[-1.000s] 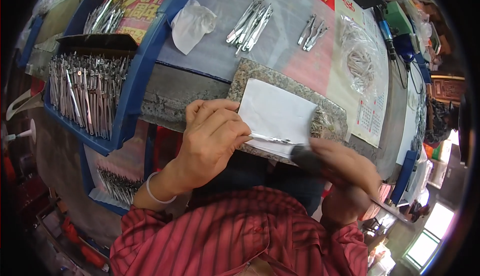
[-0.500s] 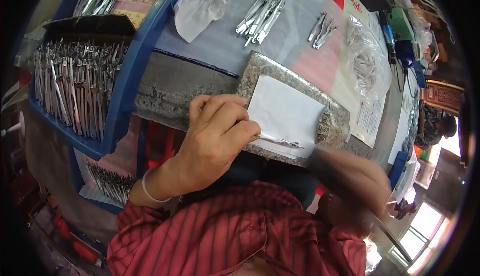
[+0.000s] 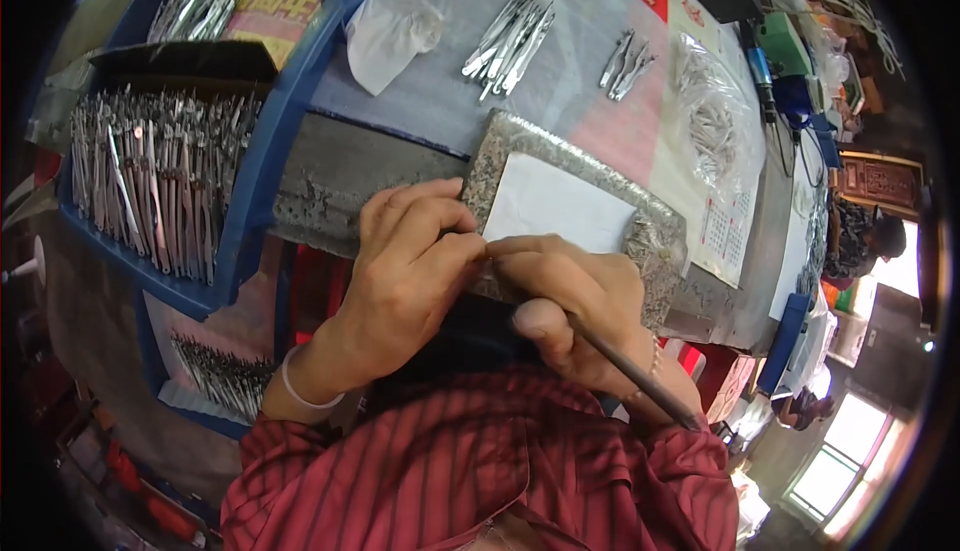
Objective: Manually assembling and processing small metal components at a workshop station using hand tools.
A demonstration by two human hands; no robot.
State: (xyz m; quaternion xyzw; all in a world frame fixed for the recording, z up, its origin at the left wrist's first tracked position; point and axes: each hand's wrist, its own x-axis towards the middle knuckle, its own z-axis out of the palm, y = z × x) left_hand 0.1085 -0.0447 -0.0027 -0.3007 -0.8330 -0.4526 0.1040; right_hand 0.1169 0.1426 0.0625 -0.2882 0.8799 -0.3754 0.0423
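Observation:
My left hand (image 3: 410, 266) is closed in a pinch at the near-left edge of a speckled stone block (image 3: 510, 126). The slender silver metal piece seen in its fingers half a second ago is now almost wholly hidden by both hands. My right hand (image 3: 585, 296) meets it fingertip to fingertip. Across the right palm lies a tool with a long dark rod-like handle (image 3: 640, 376), its shaft slanting back toward my forearm. The tool's other end is hidden. White paper (image 3: 560, 201) covers the block's top.
A blue tray (image 3: 240, 241) at left holds a dense row of slender metal pieces (image 3: 160, 181). Beyond the block lie a bundle of similar pieces (image 3: 510, 41), a smaller group (image 3: 627, 64), crumpled white paper (image 3: 390, 36) and a clear plastic bag (image 3: 715, 116). Another person (image 3: 865, 241) is far right.
My right hand has moved left from beyond the block's near-right corner to meet my left hand. The metal piece over the paper has gone from sight, and my left hand has shifted slightly left.

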